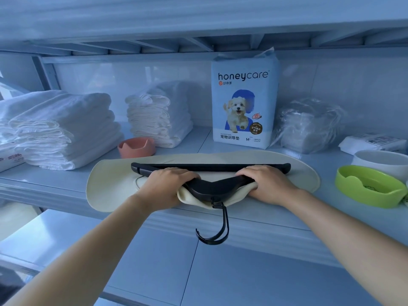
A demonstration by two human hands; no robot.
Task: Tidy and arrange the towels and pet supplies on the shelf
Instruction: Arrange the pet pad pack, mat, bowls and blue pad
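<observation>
Black hanger lies flat on a cream cloth at the shelf front, long axis running 9 to 3 o'clock, hook pointing to 6. Left hand and right hand press its shoulders, fingers curled over hanger and bunched cloth; both equally near.

I see a pale blue-grey shelf under cool bluish light. On it lies a cream cloth with a black hanger on top. Two stacks of folded towels: one white, one off-white. A salmon-pink bowl. A light blue and white pet pad package with dark lettering and a picture of a cream puppy on a blue patch. A lime-green bowl, a white bowl.
</observation>
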